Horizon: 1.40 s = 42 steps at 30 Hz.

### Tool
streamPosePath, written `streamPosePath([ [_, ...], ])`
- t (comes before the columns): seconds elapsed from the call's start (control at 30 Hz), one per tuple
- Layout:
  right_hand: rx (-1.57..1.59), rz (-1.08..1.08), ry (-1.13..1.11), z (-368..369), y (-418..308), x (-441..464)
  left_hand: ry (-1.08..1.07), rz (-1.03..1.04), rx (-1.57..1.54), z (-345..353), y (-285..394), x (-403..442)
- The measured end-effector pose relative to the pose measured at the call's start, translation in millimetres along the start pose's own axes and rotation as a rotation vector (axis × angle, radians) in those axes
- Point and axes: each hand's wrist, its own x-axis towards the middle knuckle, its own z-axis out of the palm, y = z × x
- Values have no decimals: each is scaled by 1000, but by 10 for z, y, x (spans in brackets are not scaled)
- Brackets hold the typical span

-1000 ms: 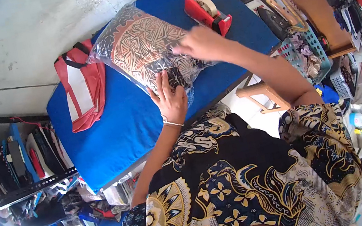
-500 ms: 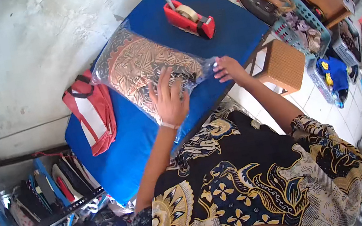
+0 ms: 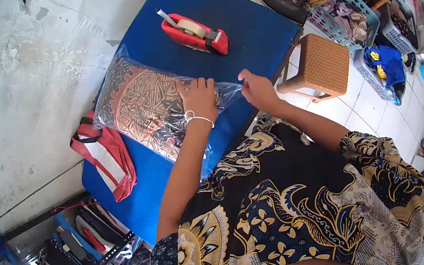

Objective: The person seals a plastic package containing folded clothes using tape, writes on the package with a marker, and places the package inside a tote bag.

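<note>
Now pinching loose end of clear plastic bag in right hand; resting left hand palm-down, fingers loosely spread, on same bag, filled with patterned cloth and laid on blue table. Beyond, red tape dispenser; left of bag, near wall, red-and-white item; right, past table edge, brown stool.

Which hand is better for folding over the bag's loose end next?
Probably the right hand: its grip is on the clear loose end. The left hand lies on the filled bag, so it could steady it.
</note>
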Motion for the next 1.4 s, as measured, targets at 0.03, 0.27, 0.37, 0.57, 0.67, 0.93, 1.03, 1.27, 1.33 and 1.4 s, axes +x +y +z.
streamPosePath([
  [0.03,-66,-215,207,1,-68,-28,-10,-1,1,10,-1,6],
  [0.27,-269,-698,-323,184,43,42,37,-11,-25,19,41,36],
  [0.37,-356,-765,-367,92,105,170,20,-30,-19,-15,46,73],
  [0.57,-284,-887,-277,57,204,143,-2,-82,29,13,110,111],
  [0.67,-278,-880,-336,108,259,138,16,-97,88,82,140,96],
  [0.93,-198,-742,-124,103,260,250,8,-85,12,32,103,46],
  [1.03,-107,-643,-63,50,186,331,12,-71,17,28,94,23],
  [1.27,242,-344,-140,10,421,348,-58,-107,81,-16,155,60],
  [1.33,426,-93,-230,-12,375,320,-82,-104,78,-24,154,57],
  [1.4,601,164,-313,-49,283,351,-92,-119,99,-15,164,61],
])
